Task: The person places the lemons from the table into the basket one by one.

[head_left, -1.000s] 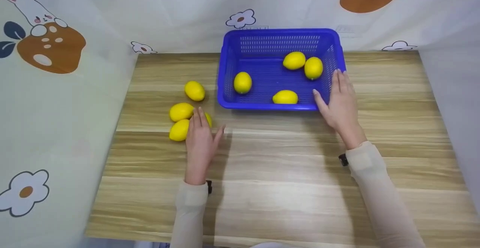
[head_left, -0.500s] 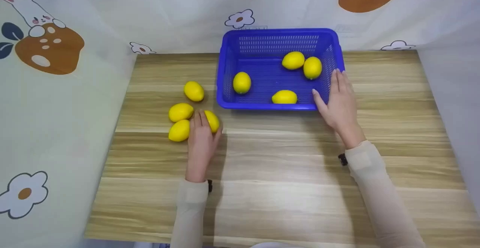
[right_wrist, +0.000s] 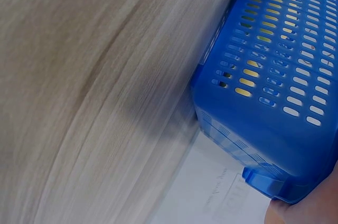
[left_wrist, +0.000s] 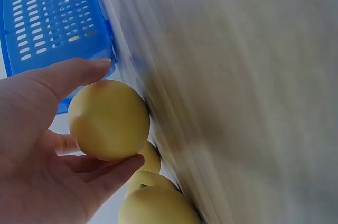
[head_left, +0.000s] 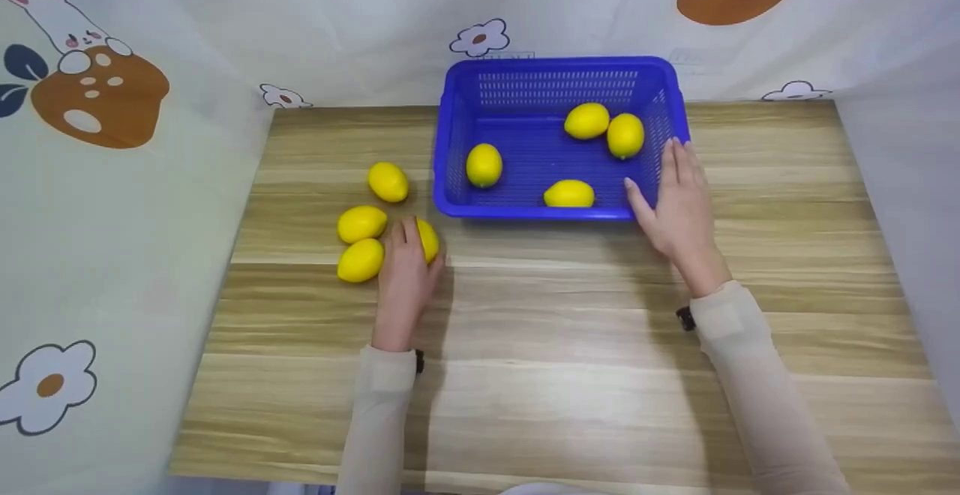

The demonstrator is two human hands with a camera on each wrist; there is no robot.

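Note:
In the head view, my left hand [head_left: 403, 274] is at a yellow lemon [head_left: 430, 241] on the table, partly hidden behind the fingers. The left wrist view shows thumb and fingers on opposite sides of this lemon [left_wrist: 108, 121], pinching it. Three more lemons lie close by: one [head_left: 388, 181] farther back, another [head_left: 362, 223] to the left, and a third [head_left: 361, 260] just below that. My right hand [head_left: 684, 214] rests on the front right corner of a blue plastic basket [head_left: 525, 214], fingers straight along the rim, thumb reaching inside.
Several lemons sit in the basket, one [head_left: 484, 166] near its left wall and another [head_left: 569, 194] by the front. The basket stands at the back of a wooden table [head_left: 555, 360], against a patterned curtain [head_left: 375, 30].
My left hand has come round the rightmost loose lemon, which shifted slightly to the right, and the fingers now bend against it. The right hand and basket stay put.

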